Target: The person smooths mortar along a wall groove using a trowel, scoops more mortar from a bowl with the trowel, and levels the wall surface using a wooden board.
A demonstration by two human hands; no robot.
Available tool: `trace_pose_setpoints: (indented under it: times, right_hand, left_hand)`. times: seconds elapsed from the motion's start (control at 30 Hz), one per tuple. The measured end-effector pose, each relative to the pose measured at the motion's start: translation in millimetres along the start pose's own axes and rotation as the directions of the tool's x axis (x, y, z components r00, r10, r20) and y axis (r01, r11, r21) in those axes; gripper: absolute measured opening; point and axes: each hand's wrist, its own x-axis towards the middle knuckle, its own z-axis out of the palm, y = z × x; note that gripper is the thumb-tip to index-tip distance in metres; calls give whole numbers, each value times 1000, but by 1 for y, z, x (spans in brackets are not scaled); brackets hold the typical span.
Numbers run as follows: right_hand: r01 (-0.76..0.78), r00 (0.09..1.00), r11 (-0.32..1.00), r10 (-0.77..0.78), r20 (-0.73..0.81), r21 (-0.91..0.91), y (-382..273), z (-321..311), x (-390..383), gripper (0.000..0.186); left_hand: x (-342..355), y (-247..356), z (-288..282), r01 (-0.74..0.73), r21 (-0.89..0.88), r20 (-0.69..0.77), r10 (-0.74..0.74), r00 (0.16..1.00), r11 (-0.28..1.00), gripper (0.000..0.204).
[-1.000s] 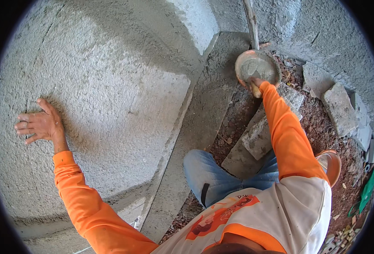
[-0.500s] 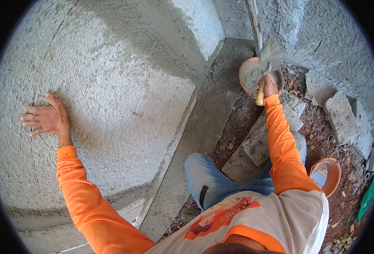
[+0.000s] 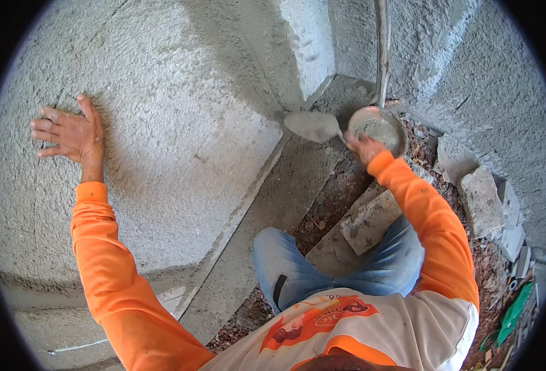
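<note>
My left hand (image 3: 70, 131) lies flat on the rough grey plastered wall (image 3: 155, 154), its fingers spread and nothing in them. My right hand (image 3: 365, 147) is closed round the handle of a trowel (image 3: 314, 126), mostly hidden in the grip. The blade points left, close to the lower corner of the plaster, and is slightly blurred; whether it touches the wall I cannot tell. Just behind my right hand sits a round orange-brown bowl (image 3: 402, 139) with wet grey mortar (image 3: 381, 128) in it.
A wooden pole (image 3: 383, 55) stands behind the bowl against the far wall. Broken concrete slabs (image 3: 480, 201) lie on reddish rubble at the right, with more blocks (image 3: 372, 222) between my knees. A green scrap (image 3: 512, 315) lies at the lower right.
My right hand has swung the trowel left from above the bowl toward the wall's lower corner. My left hand stays flat on the wall. The view has shifted a little.
</note>
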Motion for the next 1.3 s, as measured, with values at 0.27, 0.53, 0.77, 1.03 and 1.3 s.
trace_pose_setpoints:
  times: [0.27, 0.53, 0.77, 1.03, 1.3]
  right_hand:
    - [-712, 234, -461, 555, 798, 530, 44, 34, 1, 31]
    - [-234, 561, -921, 132, 817, 310, 52, 117, -20, 26]
    - [-396, 175, -755, 496, 850, 522, 96, 165, -13, 31]
    - [-114, 706, -786, 366, 607, 607, -15, 60, -37, 49]
    - [395, 666, -272, 743, -69, 878, -7, -156, 23, 38]
  left_hand:
    - [8, -8, -14, -22, 62, 18, 21, 1000, 998, 87]
    - [6, -7, -10, -26, 124, -6, 27, 1000, 992, 86]
    - [-2, 20, 4, 19, 81, 37, -22, 999, 997, 86]
    - [15, -19, -21, -37, 129, 25, 34, 999, 991, 86]
    - [7, -6, -9, 2, 50, 3, -2, 1000, 999, 85]
